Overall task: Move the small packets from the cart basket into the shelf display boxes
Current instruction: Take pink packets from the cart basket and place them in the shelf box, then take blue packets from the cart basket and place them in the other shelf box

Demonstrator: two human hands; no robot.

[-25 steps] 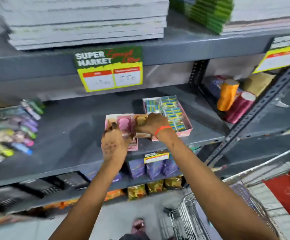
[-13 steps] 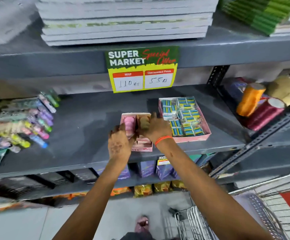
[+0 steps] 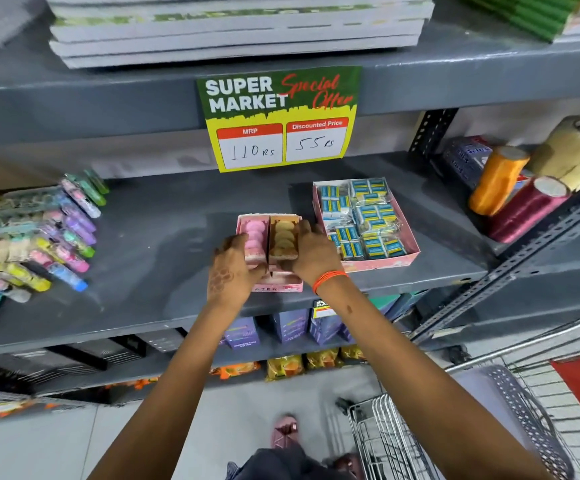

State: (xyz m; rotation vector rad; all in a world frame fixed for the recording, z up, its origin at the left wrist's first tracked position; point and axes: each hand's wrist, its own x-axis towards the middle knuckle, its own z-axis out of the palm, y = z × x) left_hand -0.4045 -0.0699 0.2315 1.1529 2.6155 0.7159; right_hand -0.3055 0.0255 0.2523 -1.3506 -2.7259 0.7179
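Note:
A small pink display box (image 3: 283, 288) sits at the front edge of the grey middle shelf (image 3: 163, 244). Two packets lie side by side in it: a pink packet (image 3: 254, 233) on the left and a tan packet (image 3: 284, 237) on the right. My left hand (image 3: 230, 268) grips the pink packet at its near end. My right hand (image 3: 312, 252) wraps the tan packet from the right. A larger pink display box (image 3: 404, 258) full of blue-and-yellow small packets (image 3: 364, 216) stands just to the right. The cart basket (image 3: 520, 407) shows at the lower right.
A price sign (image 3: 279, 119) hangs from the shelf above. Several colourful tube packs (image 3: 39, 233) lie at the left of the shelf. Thread spools (image 3: 496, 180) stand on the neighbouring shelf at right. Purple boxes (image 3: 290, 325) fill the shelf below. Paper stacks (image 3: 236, 29) sit overhead.
The view has shifted so the shelf and boxes sit further right and lower in frame. Both hands stay on the two packets in the small pink box, pressed slightly further in.

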